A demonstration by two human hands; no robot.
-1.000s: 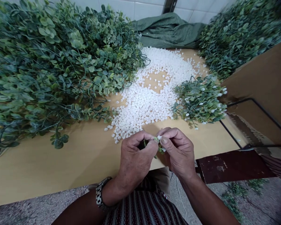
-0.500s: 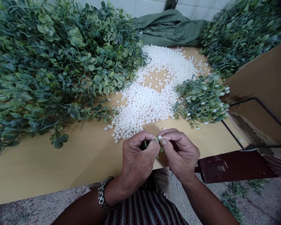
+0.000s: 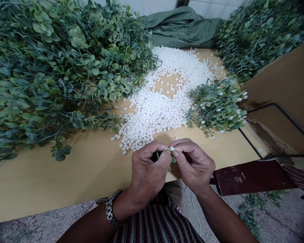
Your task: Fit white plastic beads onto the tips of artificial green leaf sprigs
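Near the table's front edge, my left hand (image 3: pixel 149 168) pinches a sprig of artificial greenery (image 3: pixel 173 160), most of it hidden behind the fingers. My right hand (image 3: pixel 196 165) meets it there, thumb and forefinger closed on a small white bead (image 3: pixel 172 149) at the sprig's tip. Whether the bead sits on the stem or only touches it, I cannot tell. Just beyond both hands spreads a heap of white beads (image 3: pixel 157 109). To its right lies a bunch of greenery with white tips (image 3: pixel 221 106).
A large pile of artificial greenery (image 3: pixel 53 74) covers the table's left side. More greenery (image 3: pixel 255 40) stands at the back right, beside a cardboard box (image 3: pixel 286 77) and a black metal frame (image 3: pixel 291 118). Dark green cloth (image 3: pixel 184 28) lies along the wall.
Both hands stay almost where they were, still pinched together at the sprig's tip. The whole view has shifted very slightly.
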